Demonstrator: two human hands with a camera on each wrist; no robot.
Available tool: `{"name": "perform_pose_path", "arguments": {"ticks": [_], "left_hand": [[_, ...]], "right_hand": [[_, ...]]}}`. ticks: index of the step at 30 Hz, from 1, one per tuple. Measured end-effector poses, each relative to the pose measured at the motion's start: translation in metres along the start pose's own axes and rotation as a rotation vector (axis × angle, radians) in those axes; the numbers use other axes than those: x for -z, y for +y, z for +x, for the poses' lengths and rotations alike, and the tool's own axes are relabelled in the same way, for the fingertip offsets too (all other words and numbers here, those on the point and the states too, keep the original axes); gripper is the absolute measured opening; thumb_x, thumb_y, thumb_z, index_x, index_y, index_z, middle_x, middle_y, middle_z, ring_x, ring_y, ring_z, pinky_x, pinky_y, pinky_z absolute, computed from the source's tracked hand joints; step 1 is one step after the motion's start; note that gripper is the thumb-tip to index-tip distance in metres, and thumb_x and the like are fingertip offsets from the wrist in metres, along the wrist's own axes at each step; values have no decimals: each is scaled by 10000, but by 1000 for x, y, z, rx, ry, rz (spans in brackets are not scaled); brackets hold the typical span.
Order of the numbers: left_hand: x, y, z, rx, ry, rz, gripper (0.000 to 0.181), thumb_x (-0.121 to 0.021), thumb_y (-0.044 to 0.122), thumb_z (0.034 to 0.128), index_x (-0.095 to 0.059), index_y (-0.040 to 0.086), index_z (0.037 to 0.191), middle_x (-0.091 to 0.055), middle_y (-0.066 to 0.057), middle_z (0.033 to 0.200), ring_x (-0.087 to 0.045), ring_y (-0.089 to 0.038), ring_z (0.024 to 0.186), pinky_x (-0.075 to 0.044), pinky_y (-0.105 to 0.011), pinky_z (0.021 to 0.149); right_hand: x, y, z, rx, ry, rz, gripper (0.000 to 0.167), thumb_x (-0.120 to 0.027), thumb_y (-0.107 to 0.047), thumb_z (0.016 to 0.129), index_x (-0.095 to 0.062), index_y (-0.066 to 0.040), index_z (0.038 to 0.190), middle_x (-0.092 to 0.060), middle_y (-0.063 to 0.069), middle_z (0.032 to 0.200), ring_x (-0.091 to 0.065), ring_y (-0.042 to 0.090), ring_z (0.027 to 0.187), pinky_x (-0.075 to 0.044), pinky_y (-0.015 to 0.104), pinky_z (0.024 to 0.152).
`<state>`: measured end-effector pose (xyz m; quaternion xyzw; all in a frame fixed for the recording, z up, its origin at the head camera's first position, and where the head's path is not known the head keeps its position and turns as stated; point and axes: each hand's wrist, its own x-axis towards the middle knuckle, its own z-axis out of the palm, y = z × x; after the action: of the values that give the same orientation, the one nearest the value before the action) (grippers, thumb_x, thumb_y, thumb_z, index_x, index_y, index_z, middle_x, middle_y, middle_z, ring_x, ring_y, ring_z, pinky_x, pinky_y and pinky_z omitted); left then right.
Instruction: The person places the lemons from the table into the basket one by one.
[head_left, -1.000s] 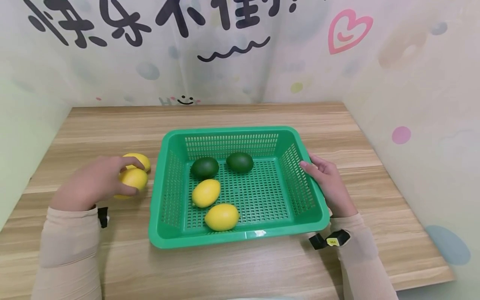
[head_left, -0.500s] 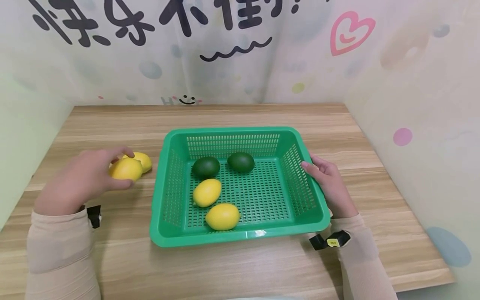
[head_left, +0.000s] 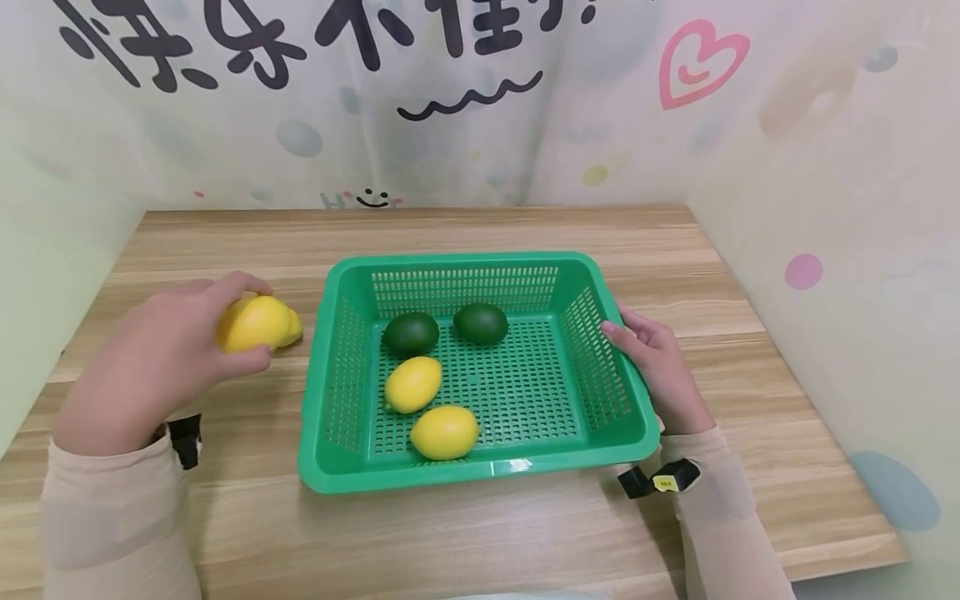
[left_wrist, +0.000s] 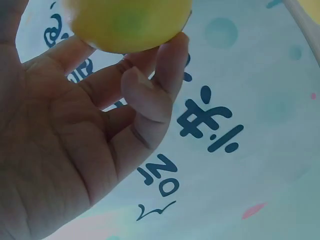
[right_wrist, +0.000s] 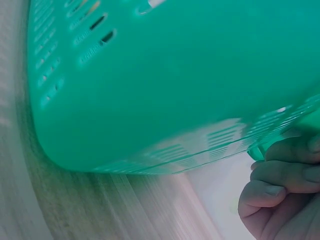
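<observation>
A yellow lemon [head_left: 253, 323] is pinched between the thumb and fingers of my left hand [head_left: 161, 354], left of the basket. In the left wrist view the same lemon [left_wrist: 127, 22] sits against the fingertips, seen from below. Behind it, mostly hidden, a second lemon [head_left: 292, 326] lies on the table. My right hand [head_left: 663, 367] grips the right rim of a green plastic basket [head_left: 480, 477], thumb over the rim and fingers outside. Inside the basket, towards its left, lie two lemons [head_left: 444, 432] and two dark green oval fruits [head_left: 481, 323] that look like avocados.
The wood-grain table [head_left: 525, 533] meets a printed wall cloth [head_left: 465, 158] at its back edge and walls at both sides. Each wrist carries a small black camera [head_left: 675, 477]. At the bottom edge of the head view, a pale object [head_left: 532, 596] shows only partly.
My left hand has risen and drawn slightly left with the lemon, which now covers most of the lemon behind it. My right hand and the basket have stayed in place.
</observation>
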<state>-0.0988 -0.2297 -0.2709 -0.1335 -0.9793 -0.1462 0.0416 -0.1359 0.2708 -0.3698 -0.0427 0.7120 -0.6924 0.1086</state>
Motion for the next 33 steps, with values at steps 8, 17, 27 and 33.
{"name": "perform_pose_path", "arguments": {"ticks": [8, 17, 27, 33], "left_hand": [[-3, 9, 2, -17, 27, 7, 469, -819, 212, 817, -652, 170, 1254, -685, -96, 979, -599, -281, 810, -438, -430, 659], [-6, 12, 4, -78, 122, 12, 528, -832, 168, 767, -659, 148, 1266, -684, -168, 1055, -588, -372, 885, -417, -464, 680], [-12, 20, 9, -119, 153, -11, 542, -864, 204, 743, -689, 150, 1253, -686, -157, 1083, -562, -386, 939, -417, -457, 690], [-17, 25, 14, -178, 171, -18, 550, -857, 170, 721, -697, 131, 1246, -692, -146, 1043, -564, -380, 903, -436, -460, 678]], "right_hand": [[0, 1, 0, 3, 0, -2, 585, -563, -250, 1079, -376, -11, 1579, -710, 258, 1165, -767, 313, 896, -610, 444, 717], [1, 0, 0, 12, 5, -19, 592, -563, -248, 1078, -365, -18, 1587, -724, 217, 1161, -769, 297, 898, -612, 432, 716], [1, -1, 1, 7, 6, -15, 592, -564, -255, 1078, -370, -17, 1584, -715, 234, 1174, -767, 302, 908, -611, 431, 722], [1, -1, 0, 15, 10, -29, 592, -570, -254, 1076, -375, -16, 1582, -707, 242, 1181, -766, 304, 912, -609, 440, 725]]}}
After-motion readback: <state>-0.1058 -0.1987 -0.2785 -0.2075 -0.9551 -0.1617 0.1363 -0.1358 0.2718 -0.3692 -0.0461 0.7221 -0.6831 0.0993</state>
